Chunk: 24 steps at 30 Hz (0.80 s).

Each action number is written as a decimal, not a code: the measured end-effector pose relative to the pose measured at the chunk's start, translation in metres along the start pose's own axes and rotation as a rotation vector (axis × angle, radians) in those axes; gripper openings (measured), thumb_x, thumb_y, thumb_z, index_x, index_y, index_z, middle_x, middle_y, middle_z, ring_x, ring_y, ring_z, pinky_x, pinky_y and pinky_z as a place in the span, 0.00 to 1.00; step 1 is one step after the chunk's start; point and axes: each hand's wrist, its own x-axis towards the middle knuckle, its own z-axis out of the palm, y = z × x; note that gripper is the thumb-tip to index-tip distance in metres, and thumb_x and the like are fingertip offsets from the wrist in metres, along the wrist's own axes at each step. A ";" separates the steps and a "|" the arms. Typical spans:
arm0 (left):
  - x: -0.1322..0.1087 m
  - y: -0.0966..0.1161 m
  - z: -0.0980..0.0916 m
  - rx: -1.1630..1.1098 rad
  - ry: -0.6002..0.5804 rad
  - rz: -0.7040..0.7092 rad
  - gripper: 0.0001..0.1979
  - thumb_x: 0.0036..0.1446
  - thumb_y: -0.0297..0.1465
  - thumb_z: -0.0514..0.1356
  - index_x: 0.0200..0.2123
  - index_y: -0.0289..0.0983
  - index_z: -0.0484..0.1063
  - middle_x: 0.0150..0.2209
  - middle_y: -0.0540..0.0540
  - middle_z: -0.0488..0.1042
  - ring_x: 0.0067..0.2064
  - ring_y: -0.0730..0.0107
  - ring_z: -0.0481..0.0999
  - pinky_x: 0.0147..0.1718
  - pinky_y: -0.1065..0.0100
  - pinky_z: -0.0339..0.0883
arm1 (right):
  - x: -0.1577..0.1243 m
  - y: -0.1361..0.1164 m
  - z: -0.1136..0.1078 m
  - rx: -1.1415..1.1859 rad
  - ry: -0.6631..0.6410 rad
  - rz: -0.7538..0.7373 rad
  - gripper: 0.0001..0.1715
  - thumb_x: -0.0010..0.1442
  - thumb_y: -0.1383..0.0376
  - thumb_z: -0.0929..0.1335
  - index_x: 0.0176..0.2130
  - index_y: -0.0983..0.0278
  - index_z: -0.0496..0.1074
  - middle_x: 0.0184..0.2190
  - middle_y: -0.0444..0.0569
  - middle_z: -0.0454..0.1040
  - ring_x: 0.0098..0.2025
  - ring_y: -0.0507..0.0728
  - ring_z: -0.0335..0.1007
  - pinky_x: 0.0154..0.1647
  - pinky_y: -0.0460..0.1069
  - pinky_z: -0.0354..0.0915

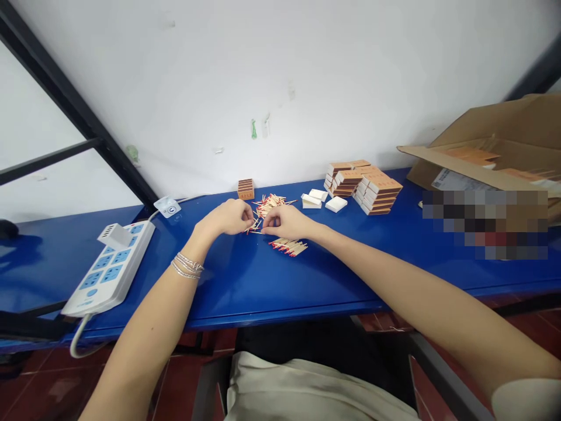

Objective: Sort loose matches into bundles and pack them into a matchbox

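The left hand and right hand curve inward, their fingertips almost meeting at the near edge of the loose matches. The fingers cover the sticks there, so whether they hold any is hard to make out. Bracelets circle the left wrist.

From the loose matches, a bunch of matches lies just toward the person, and a small matchbox sits just to the left. White trays lie just right, with stacked matchboxes beyond. A power strip is well left. A cardboard carton is far right, cut off by the frame, its front hidden by a blurred patch. All but the carton's far side rests on a blue bench.
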 end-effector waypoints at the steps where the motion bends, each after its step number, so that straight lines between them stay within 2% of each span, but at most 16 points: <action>1: 0.000 -0.001 0.000 -0.002 -0.013 -0.001 0.09 0.47 0.32 0.59 0.30 0.37 0.77 0.29 0.46 0.79 0.29 0.68 0.74 0.30 0.68 0.61 | 0.002 -0.002 0.004 -0.022 0.003 0.006 0.08 0.52 0.64 0.71 0.31 0.67 0.78 0.26 0.46 0.76 0.27 0.50 0.66 0.30 0.45 0.59; 4: 0.002 0.001 0.005 0.008 -0.012 0.004 0.07 0.47 0.34 0.60 0.27 0.37 0.77 0.27 0.46 0.78 0.27 0.69 0.73 0.28 0.69 0.60 | 0.003 -0.004 0.008 -0.068 -0.027 0.025 0.06 0.51 0.70 0.69 0.31 0.66 0.78 0.26 0.46 0.77 0.27 0.50 0.67 0.31 0.44 0.59; 7: 0.004 0.008 0.011 0.029 0.021 -0.013 0.08 0.49 0.35 0.61 0.26 0.37 0.76 0.26 0.45 0.78 0.27 0.69 0.72 0.28 0.68 0.59 | 0.000 0.000 -0.001 -0.095 -0.098 0.051 0.09 0.51 0.73 0.67 0.31 0.66 0.77 0.28 0.46 0.78 0.29 0.51 0.69 0.31 0.44 0.59; 13: 0.007 0.013 0.017 0.030 0.024 -0.041 0.08 0.48 0.36 0.62 0.28 0.38 0.76 0.28 0.45 0.78 0.29 0.68 0.73 0.28 0.68 0.59 | -0.013 0.001 -0.032 -0.074 -0.215 0.065 0.06 0.52 0.69 0.68 0.31 0.65 0.77 0.28 0.46 0.77 0.27 0.51 0.67 0.28 0.45 0.59; 17: 0.008 0.009 0.019 0.013 -0.004 -0.008 0.07 0.49 0.34 0.61 0.27 0.37 0.76 0.28 0.45 0.78 0.29 0.68 0.73 0.30 0.68 0.60 | -0.017 -0.002 -0.038 -0.049 -0.294 0.068 0.06 0.50 0.69 0.69 0.29 0.64 0.77 0.26 0.45 0.77 0.26 0.51 0.66 0.27 0.45 0.59; 21: 0.009 0.007 0.019 -0.040 -0.003 -0.004 0.07 0.50 0.34 0.61 0.28 0.36 0.76 0.28 0.45 0.78 0.28 0.69 0.73 0.30 0.68 0.61 | -0.016 0.001 -0.037 -0.039 -0.286 0.082 0.06 0.50 0.69 0.69 0.30 0.65 0.77 0.26 0.45 0.77 0.25 0.50 0.66 0.26 0.45 0.59; 24: 0.008 0.013 0.017 -0.144 -0.016 0.013 0.08 0.51 0.34 0.62 0.29 0.35 0.77 0.27 0.46 0.78 0.26 0.72 0.72 0.28 0.70 0.61 | -0.015 0.006 -0.039 -0.056 -0.203 0.086 0.06 0.51 0.67 0.69 0.31 0.65 0.77 0.26 0.46 0.76 0.26 0.50 0.67 0.27 0.45 0.59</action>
